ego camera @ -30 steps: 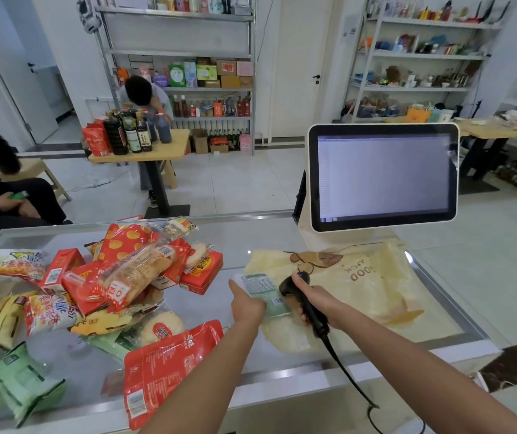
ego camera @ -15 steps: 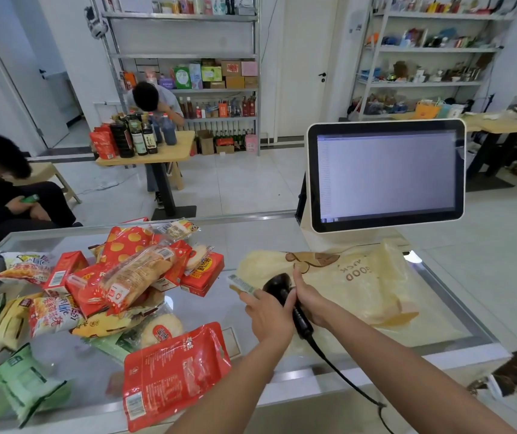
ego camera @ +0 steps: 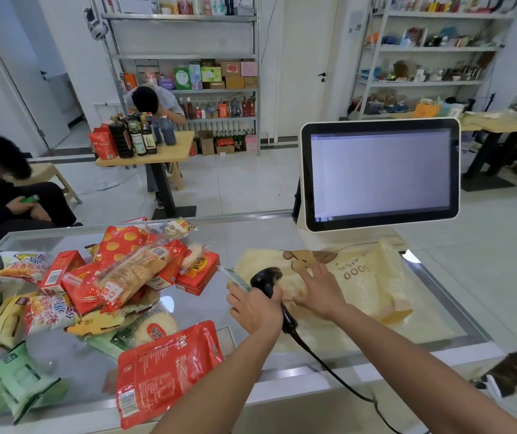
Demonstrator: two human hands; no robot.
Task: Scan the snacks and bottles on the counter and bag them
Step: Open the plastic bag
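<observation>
Bagging of a small green-and-white packet [ego camera: 235, 278] is judged to be the step in hand.

Head view: the packet is pinched at its lower end by the curled fingers of the left hand [ego camera: 255, 308]. It is held above the glass worktop [ego camera: 250, 236], just beside the left edge of the yellow plastic bag [ego camera: 366, 277]. A black handheld scanner [ego camera: 266, 277] stands upright against the same hand, its head just beside the packet. Whether it is gripped by that hand or only leans on it cannot be told. The right hand [ego camera: 316, 291] is laid on the bag with its fingers spread and nothing held. The bag lies flat on the worktop below the till screen [ego camera: 379, 173], and no open mouth is seen. The other snacks [ego camera: 125, 277] are heaped on the worktop to the left, apart from the bag, with a red pouch [ego camera: 166, 368] nearest the front edge. Most of the task is therefore judged outstanding.

For the step to be done well, the bag mouth should be found and lifted by the right hand before the packet is brought across. The thin film is expected to cling and collapse, so the opening should be kept held. The packet should be slid in flat and released only once inside. The scanner should be set down clear of the bag, and its cable [ego camera: 329, 368] kept off the opening, since snagging is judged the main risk.
</observation>
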